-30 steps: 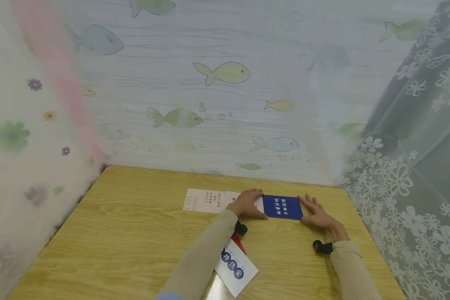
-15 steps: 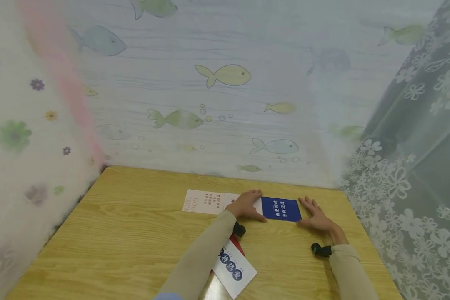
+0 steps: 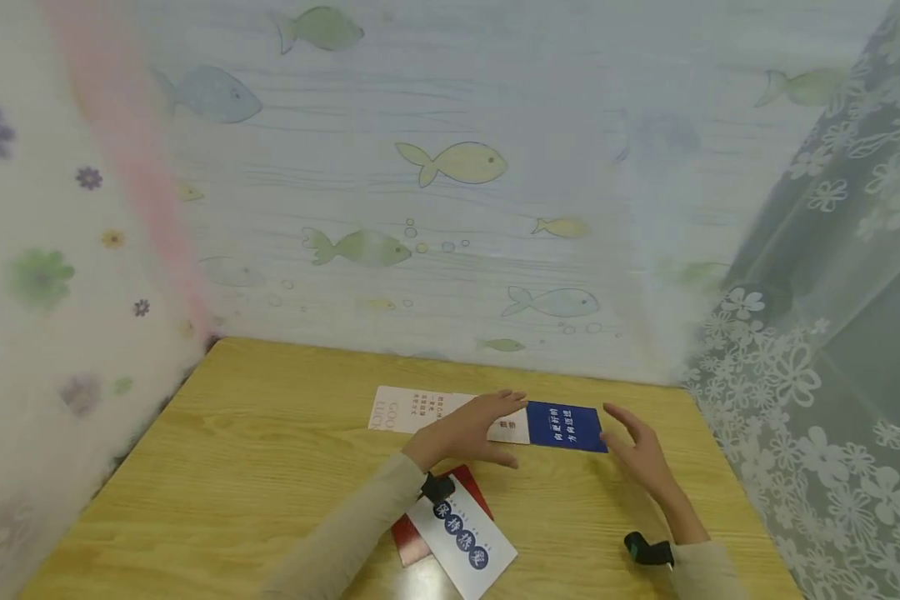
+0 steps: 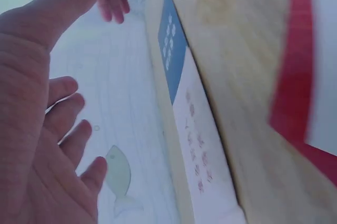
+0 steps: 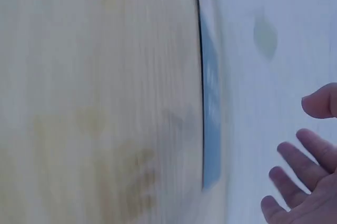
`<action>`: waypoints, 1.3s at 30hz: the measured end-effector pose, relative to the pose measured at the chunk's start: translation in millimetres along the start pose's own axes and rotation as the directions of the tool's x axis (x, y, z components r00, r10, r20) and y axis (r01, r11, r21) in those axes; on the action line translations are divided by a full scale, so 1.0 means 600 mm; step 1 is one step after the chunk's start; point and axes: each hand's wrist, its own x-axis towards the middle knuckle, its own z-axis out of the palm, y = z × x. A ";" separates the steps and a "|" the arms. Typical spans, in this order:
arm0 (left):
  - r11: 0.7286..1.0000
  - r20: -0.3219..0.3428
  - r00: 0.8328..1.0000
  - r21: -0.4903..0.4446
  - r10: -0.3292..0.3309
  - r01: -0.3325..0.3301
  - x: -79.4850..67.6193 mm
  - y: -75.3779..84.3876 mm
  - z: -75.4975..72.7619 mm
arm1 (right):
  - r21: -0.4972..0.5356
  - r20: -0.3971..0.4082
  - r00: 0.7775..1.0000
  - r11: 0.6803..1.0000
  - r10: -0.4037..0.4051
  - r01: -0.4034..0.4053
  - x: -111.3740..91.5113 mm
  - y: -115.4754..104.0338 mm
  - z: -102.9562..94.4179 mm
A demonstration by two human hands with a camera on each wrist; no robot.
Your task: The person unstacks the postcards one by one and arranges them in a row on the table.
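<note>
A blue card (image 3: 566,425) with white lettering lies flat at the right end of a row of cards near the back of the table. Against its left edge sits a pale card (image 3: 521,432) with red lettering, partly covered from view by my left hand (image 3: 461,429). A pale pink "GOOD LUCK" card (image 3: 397,408) ends the row on the left. That left hand hovers above the row, fingers extended and holding nothing. My right hand (image 3: 641,458) is just beyond the blue card's right edge, fingers spread, also holding nothing. Both wrist views show the hands raised off the cards.
Nearer on the wooden table (image 3: 232,483), a white card (image 3: 468,537) with blue circles lies askew over a red card (image 3: 411,542). A fish-patterned curtain (image 3: 450,275) hangs behind the table. Lace fabric (image 3: 810,425) hangs at the right.
Both hands have lifted away from the cards: the left has drawn back to the left and nearer, the right nearer. More of the middle card and red card shows.
</note>
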 end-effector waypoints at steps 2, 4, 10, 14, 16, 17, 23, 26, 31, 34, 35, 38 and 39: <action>1.000 0.021 1.000 0.024 -0.007 0.006 -0.035 0.005 -0.001 | -0.017 -0.010 0.998 0.998 -0.059 0.059 -0.022 -0.031 0.024; 0.998 0.040 0.999 0.055 -0.013 0.010 -0.069 0.004 0.001 | -0.026 0.020 0.995 0.995 -0.093 0.093 -0.043 -0.057 0.051; 0.996 0.115 0.991 0.059 -0.068 0.062 -0.152 -0.011 0.016 | -0.110 0.210 0.978 0.993 -0.014 0.038 -0.106 -0.109 0.121; 0.992 0.152 0.980 0.053 -0.125 0.118 -0.186 -0.013 0.025 | -0.159 0.331 0.937 0.985 0.109 -0.059 -0.141 -0.140 0.150; 0.991 0.162 0.978 0.062 -0.130 0.122 -0.199 -0.013 0.027 | -0.198 0.372 0.916 0.977 0.150 -0.079 -0.151 -0.152 0.165; 0.991 0.163 0.978 0.060 -0.132 0.124 -0.205 -0.012 0.027 | -0.228 0.388 0.907 0.971 0.161 -0.075 -0.154 -0.157 0.172; 0.991 0.129 0.983 0.032 -0.131 0.128 -0.231 -0.009 0.028 | -0.367 0.449 0.881 0.930 0.149 0.029 -0.164 -0.172 0.204; 0.987 0.117 0.980 0.024 -0.159 0.157 -0.241 -0.004 0.030 | -0.375 0.462 0.875 0.926 0.145 0.044 -0.169 -0.174 0.212; 0.979 0.091 0.976 0.059 -0.200 0.195 -0.257 0.011 0.032 | -0.367 0.469 0.873 0.929 0.135 0.053 -0.173 -0.172 0.218; 0.979 0.084 0.978 0.096 -0.190 0.181 -0.268 0.022 0.029 | -0.313 0.479 0.873 0.947 0.095 0.069 -0.175 -0.172 0.215; 0.979 0.086 0.979 0.107 -0.186 0.176 -0.273 0.025 0.028 | -0.294 0.484 0.871 0.953 0.083 0.073 -0.176 -0.172 0.213; 0.977 0.088 0.980 0.135 -0.177 0.164 -0.286 0.030 0.025 | -0.255 0.500 0.864 0.964 0.069 0.070 -0.175 -0.172 0.209; 0.977 0.087 0.982 0.142 -0.170 0.157 -0.290 0.031 0.024 | -0.243 0.507 0.859 0.968 0.073 0.061 -0.173 -0.172 0.207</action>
